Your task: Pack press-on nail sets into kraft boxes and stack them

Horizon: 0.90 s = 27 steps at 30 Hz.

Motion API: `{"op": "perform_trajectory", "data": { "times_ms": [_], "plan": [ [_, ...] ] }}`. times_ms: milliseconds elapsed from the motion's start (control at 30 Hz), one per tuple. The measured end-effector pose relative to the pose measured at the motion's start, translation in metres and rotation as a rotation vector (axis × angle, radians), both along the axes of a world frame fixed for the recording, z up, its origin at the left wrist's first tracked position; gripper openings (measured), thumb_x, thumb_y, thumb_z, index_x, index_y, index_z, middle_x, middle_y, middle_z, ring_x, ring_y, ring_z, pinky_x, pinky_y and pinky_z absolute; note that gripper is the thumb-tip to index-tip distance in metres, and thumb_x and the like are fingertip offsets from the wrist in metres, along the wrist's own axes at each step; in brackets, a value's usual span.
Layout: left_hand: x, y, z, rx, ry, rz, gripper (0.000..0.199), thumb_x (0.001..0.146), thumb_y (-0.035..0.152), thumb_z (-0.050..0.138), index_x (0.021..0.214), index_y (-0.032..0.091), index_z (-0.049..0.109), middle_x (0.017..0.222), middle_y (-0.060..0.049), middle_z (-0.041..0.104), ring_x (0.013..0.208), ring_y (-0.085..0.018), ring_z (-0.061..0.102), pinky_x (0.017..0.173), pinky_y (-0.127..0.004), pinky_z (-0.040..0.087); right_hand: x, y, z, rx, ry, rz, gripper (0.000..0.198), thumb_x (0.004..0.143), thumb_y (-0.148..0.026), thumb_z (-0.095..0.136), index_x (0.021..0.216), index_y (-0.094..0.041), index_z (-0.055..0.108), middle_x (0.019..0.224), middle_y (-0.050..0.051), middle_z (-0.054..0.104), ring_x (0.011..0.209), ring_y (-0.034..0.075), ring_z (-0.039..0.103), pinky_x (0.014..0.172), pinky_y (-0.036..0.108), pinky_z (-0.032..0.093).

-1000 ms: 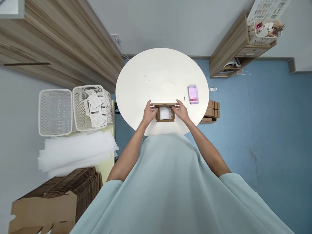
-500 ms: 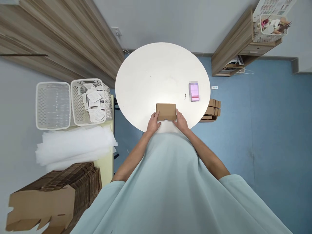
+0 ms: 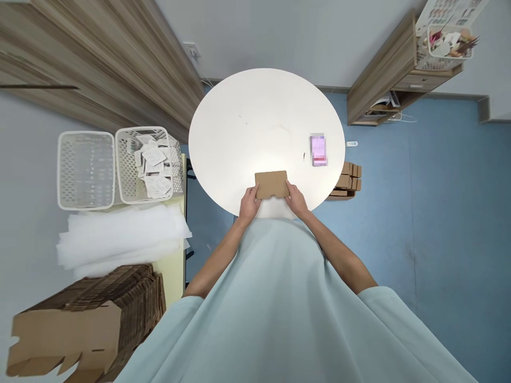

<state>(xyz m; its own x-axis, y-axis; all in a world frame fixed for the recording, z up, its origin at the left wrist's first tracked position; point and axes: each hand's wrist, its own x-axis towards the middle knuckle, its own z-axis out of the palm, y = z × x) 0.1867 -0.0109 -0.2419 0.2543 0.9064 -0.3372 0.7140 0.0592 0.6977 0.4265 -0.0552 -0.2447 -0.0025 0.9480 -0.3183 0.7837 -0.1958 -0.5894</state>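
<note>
Since a second ago, the raised lid is down over the cardboard box (image 3: 272, 185), hiding the white contents; since the last half second, the box sits turned slightly askew. You have it at the near edge of the white surface (image 3: 247, 143), right in front of you, notched edge towards your body. Whether its underside touches the surface, you can't tell from above.

Your left hand (image 3: 248, 206) closes round the near left corner, thumb up by the lid. Your right hand (image 3: 297, 201) pinches the near right corner the same way. Both are mostly closed, with only the box between them.

Progress: the box looks folded up and covered, no flap standing proud. Front tuck: not readable, so you can't confirm the closing is complete. It isn't set down apart from you yet; both grips hold it.

Nearby: a pixelated purple item (image 3: 319, 150) ahead to the right; small brown boxes (image 3: 348, 181) beyond the right edge; flat cardboard blanks (image 3: 85, 330) and white sheets (image 3: 123, 236) to your left.
</note>
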Motion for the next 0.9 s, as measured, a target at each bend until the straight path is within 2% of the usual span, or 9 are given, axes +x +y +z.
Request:
{"op": "perform_trajectory", "data": {
  "times_ms": [167, 300, 400, 500, 600, 700, 800, 900],
  "plan": [
    [-0.003, 0.004, 0.021, 0.018, 0.049, 0.061, 0.056, 0.094, 0.020, 0.065, 0.151, 0.023, 0.066, 0.122, -0.011, 0.071, 0.109, -0.029, 0.071, 0.104, -0.039, 0.055, 0.000, 0.002, 0.026, -0.007, -0.006, -0.069, 0.059, 0.102, -0.021, 0.052, 0.160, -0.018, 0.050, 0.130, 0.015, 0.072, 0.114, 0.031, 0.070, 0.099, 0.041, 0.056],
    [0.004, 0.014, 0.033, -0.020, 0.074, 0.149, 0.033, 0.100, 0.029, 0.063, 0.129, 0.023, 0.078, 0.116, -0.010, 0.077, 0.101, -0.028, 0.074, 0.096, -0.037, 0.055, -0.004, 0.014, 0.043, -0.118, -0.062, -0.127, 0.035, 0.105, -0.023, 0.051, 0.135, -0.019, 0.069, 0.109, 0.010, 0.079, 0.098, 0.029, 0.073, 0.089, 0.036, 0.053],
    [0.011, 0.024, 0.035, -0.043, 0.093, 0.207, 0.022, 0.099, 0.033, 0.068, 0.112, 0.021, 0.082, 0.110, -0.009, 0.080, 0.099, -0.029, 0.074, 0.092, -0.038, 0.054, -0.005, 0.027, 0.051, -0.182, -0.114, -0.159, 0.024, 0.109, -0.033, 0.052, 0.114, -0.020, 0.072, 0.102, 0.011, 0.079, 0.096, 0.029, 0.073, 0.084, 0.034, 0.051],
    [0.015, 0.032, 0.034, -0.060, 0.092, 0.254, 0.018, 0.097, 0.033, 0.071, 0.103, 0.019, 0.081, 0.105, -0.010, 0.081, 0.097, -0.029, 0.075, 0.090, -0.039, 0.054, -0.007, 0.038, 0.057, -0.222, -0.171, -0.205, 0.024, 0.109, -0.038, 0.055, 0.110, -0.018, 0.068, 0.103, 0.015, 0.078, 0.098, 0.030, 0.072, 0.081, 0.033, 0.049],
    [0.018, 0.035, 0.032, -0.048, 0.065, 0.286, 0.017, 0.097, 0.030, 0.071, 0.107, 0.019, 0.078, 0.107, -0.011, 0.080, 0.095, -0.028, 0.074, 0.090, -0.039, 0.054, -0.009, 0.044, 0.061, -0.254, -0.188, -0.229, 0.023, 0.109, -0.037, 0.056, 0.111, -0.015, 0.064, 0.105, 0.018, 0.076, 0.097, 0.031, 0.071, 0.078, 0.034, 0.049],
    [0.018, 0.033, 0.029, 0.002, 0.072, 0.274, 0.027, 0.098, 0.024, 0.065, 0.122, 0.018, 0.075, 0.107, -0.011, 0.077, 0.096, -0.028, 0.073, 0.093, -0.041, 0.054, -0.011, 0.046, 0.062, -0.266, -0.172, -0.230, 0.020, 0.109, -0.035, 0.056, 0.110, -0.016, 0.063, 0.104, 0.018, 0.075, 0.098, 0.032, 0.071, 0.079, 0.035, 0.049],
    [0.017, 0.032, 0.027, 0.054, 0.061, 0.216, 0.042, 0.098, 0.019, 0.060, 0.139, 0.019, 0.069, 0.107, -0.011, 0.073, 0.099, -0.029, 0.072, 0.096, -0.043, 0.053, -0.011, 0.047, 0.061, -0.251, -0.169, -0.230, 0.018, 0.109, -0.034, 0.057, 0.107, -0.017, 0.063, 0.104, 0.019, 0.074, 0.099, 0.033, 0.071, 0.082, 0.037, 0.050],
    [0.015, 0.032, 0.025, 0.069, 0.050, 0.152, 0.043, 0.098, 0.016, 0.058, 0.140, 0.022, 0.070, 0.108, -0.011, 0.070, 0.101, -0.028, 0.071, 0.097, -0.043, 0.053, -0.011, 0.049, 0.056, -0.225, -0.176, -0.229, 0.015, 0.108, -0.032, 0.059, 0.107, -0.017, 0.064, 0.103, 0.019, 0.074, 0.099, 0.034, 0.070, 0.085, 0.038, 0.051]
  ]
}}
